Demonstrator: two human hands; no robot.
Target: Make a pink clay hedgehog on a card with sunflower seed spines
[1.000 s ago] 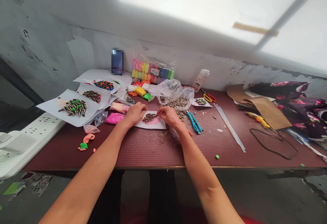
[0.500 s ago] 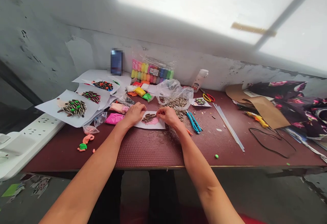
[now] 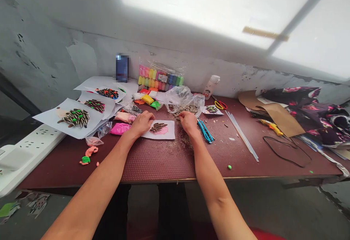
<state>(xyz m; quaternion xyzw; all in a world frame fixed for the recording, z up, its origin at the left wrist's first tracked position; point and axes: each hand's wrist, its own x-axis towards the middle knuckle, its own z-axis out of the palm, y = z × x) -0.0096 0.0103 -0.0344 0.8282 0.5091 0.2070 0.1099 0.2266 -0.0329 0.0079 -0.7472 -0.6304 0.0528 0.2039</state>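
Observation:
A small white paper card (image 3: 170, 133) lies on the table, with a pink clay shape (image 3: 163, 130) on it partly covered by rows of sunflower seeds (image 3: 157, 127). At the card's left edge rests my left hand (image 3: 141, 124), its fingers bent and pressed down on the paper. Right of the card, my right hand (image 3: 188, 123) is at the near edge of a pile of loose sunflower seeds (image 3: 188, 109); its thumb and fingers are pinched together, and what is between them is too small to make out. A clear plastic bag (image 3: 177, 96) lies over the back of the pile.
Sheets with seed hedgehogs (image 3: 76, 117) lie at left, beside a power strip (image 3: 35, 141). Packs of coloured clay (image 3: 161, 77), a bottle (image 3: 212, 86) and scissors (image 3: 220, 104) are at the back. A blue cutter (image 3: 205, 131), glue sticks (image 3: 242, 136) and glue gun (image 3: 273, 127) lie at right.
My right hand has left the seeded shape on the card and moved right to the seed pile. My left hand stays at the card's left edge. The view has shifted slightly.

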